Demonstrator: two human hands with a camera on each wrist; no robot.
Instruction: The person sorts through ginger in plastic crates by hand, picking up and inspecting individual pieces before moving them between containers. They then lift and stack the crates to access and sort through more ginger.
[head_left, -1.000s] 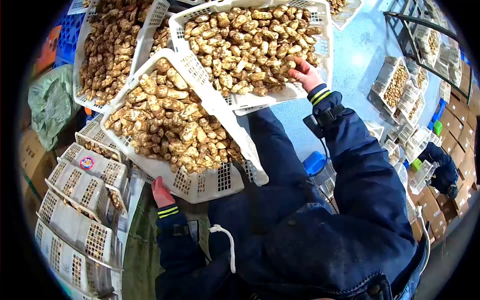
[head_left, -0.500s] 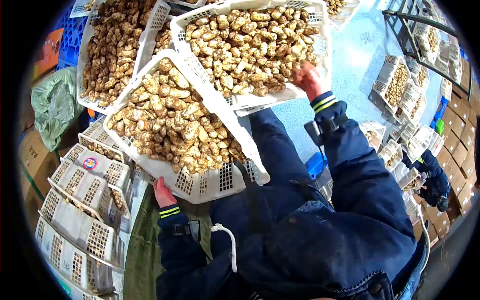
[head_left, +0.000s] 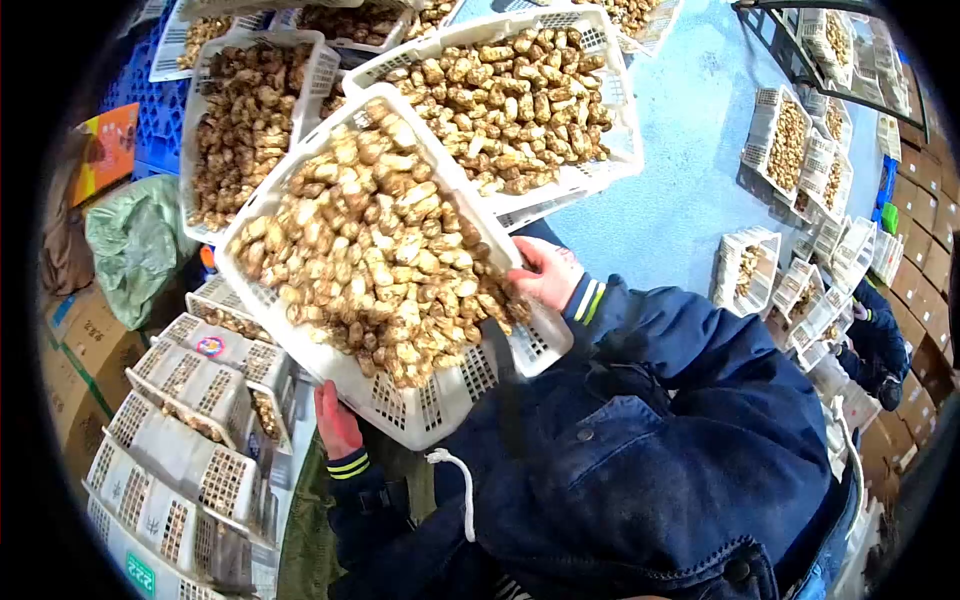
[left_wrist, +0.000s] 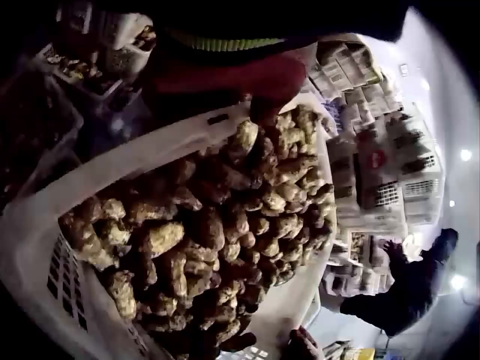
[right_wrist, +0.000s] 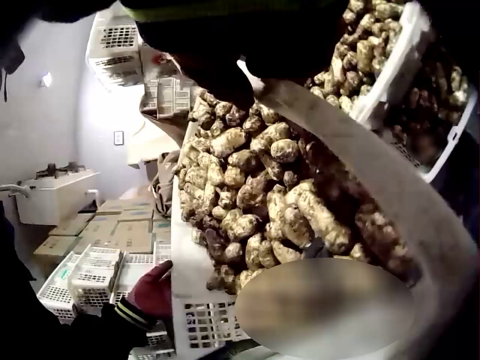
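Blue floor [head_left: 690, 150] — right hand [head_left: 545, 273] grips basket [head_left: 403, 412] — left hand [head_left: 338, 422], straight-fingered, touches it

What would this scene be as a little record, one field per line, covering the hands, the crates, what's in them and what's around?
Near crate: white plastic, slotted walls
Contents: knobbly brown-and-cream tubers, heaped; exact kind cannot be told
Left hand: person's left hand grips its left side
Right hand: person's right hand grips its right rim
Beyond it: another filled white crate
Lower left: more white crates
Upper left: green plastic bag
Floor: blue
Far right: another person in dark clothes
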